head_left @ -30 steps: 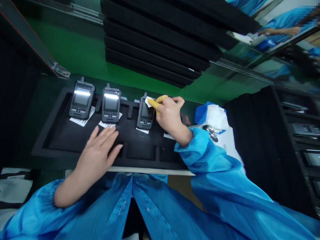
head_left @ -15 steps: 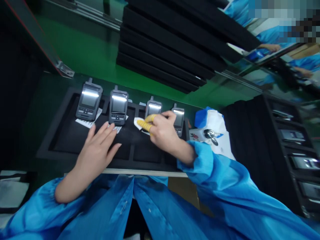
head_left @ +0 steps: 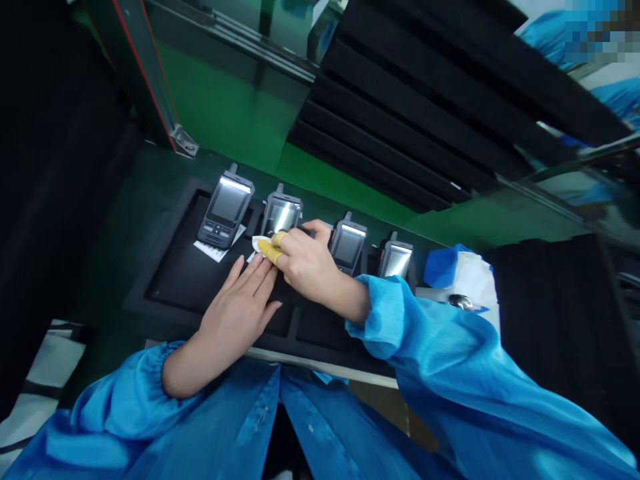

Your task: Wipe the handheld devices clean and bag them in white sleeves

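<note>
Several handheld devices with screens and stub antennas rest along a black foam tray [head_left: 170,293]. My right hand [head_left: 305,263], with yellow covers on two fingers, pinches a small white cloth [head_left: 260,244] at the lower part of the second device [head_left: 283,212] from the left. My left hand [head_left: 240,303] lies flat with its fingers stretched out, the tips just below that device and close to the cloth. The leftmost device [head_left: 225,208] lies over a white label [head_left: 213,251]. To the right of my right hand are a third device [head_left: 349,243] and a fourth [head_left: 397,259].
At the right stands a blue and white packet [head_left: 463,267] with a shiny round metal object [head_left: 461,302] beside it. Black foam trays [head_left: 380,120] are stacked behind the bench. Another dark stack [head_left: 555,320] is at the far right. Blue sleeves of people show top right.
My right hand has moved left with the cloth, from between the second and third devices onto the second. The whole view has shifted, so the tray appears further right.
</note>
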A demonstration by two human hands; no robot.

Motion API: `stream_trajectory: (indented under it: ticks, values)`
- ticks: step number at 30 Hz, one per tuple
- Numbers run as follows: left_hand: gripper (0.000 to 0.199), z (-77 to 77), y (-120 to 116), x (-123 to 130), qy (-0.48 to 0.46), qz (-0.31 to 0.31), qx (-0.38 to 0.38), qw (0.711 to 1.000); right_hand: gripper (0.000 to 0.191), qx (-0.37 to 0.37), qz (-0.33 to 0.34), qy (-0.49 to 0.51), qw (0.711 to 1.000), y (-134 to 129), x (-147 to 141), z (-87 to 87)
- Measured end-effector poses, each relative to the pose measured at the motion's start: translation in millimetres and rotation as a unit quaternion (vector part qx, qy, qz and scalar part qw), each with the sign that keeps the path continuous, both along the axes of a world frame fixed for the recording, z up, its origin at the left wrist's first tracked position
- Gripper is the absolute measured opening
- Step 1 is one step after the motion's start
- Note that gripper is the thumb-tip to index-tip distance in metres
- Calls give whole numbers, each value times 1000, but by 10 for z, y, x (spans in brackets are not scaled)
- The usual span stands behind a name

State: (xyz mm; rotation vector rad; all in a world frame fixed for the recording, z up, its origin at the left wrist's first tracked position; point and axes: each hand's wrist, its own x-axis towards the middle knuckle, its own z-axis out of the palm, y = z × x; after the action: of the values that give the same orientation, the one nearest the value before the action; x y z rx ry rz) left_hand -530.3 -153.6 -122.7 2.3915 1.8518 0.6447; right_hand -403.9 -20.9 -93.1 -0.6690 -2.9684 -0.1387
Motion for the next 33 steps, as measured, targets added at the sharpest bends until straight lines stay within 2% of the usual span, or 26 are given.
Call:
stream_trajectory:
  ticks: [5,7,10,12,14,17,19,21,23,25,26,27,31,33]
  values:
    - [41,7,5,-2,-24,-7,-10,1000,38,16,-143,28,989,317,75,20]
    - [41,11,8,-4,-25,-10,-10,1000,38,10,-129,32,991,283,155,-22]
    - [40,14,10,-7,-13,-13,-4,1000,35,-3,-44,31,999,60,282,-95]
    - [40,19,9,-8,-4,-13,6,1000,33,-10,-10,28,1000,-14,318,-104]
    - [39,27,10,-11,2,-15,12,1000,35,-11,-41,34,999,59,293,-78]
    - [40,38,15,-14,7,-16,6,1000,40,-2,-140,59,988,283,204,-42]
    - [40,38,19,-16,4,-14,-2,1000,41,6,-159,65,985,310,174,-65]
    - [40,27,17,-18,-3,-14,-2,1000,40,17,-128,56,990,176,195,-113]
    - [39,9,8,-20,-7,-15,8,1000,37,23,-65,40,997,-24,247,-143]
    - [38,-10,-2,-23,-10,-13,25,1000,34,18,-11,27,999,-143,274,-120]
    - [37,-18,-5,-26,-11,-12,31,999,34,13,-6,26,1000,-143,262,-88]
    - [36,-23,-7,-29,-13,-12,35,999,35,7,-20,28,999,-101,229,-48]
    - [36,-27,15,-43,-15,-19,27,999,42,-11,-142,36,989,246,-13,93]
    - [37,-27,29,-47,-16,-22,25,999,43,-16,-156,23,987,315,-108,95]
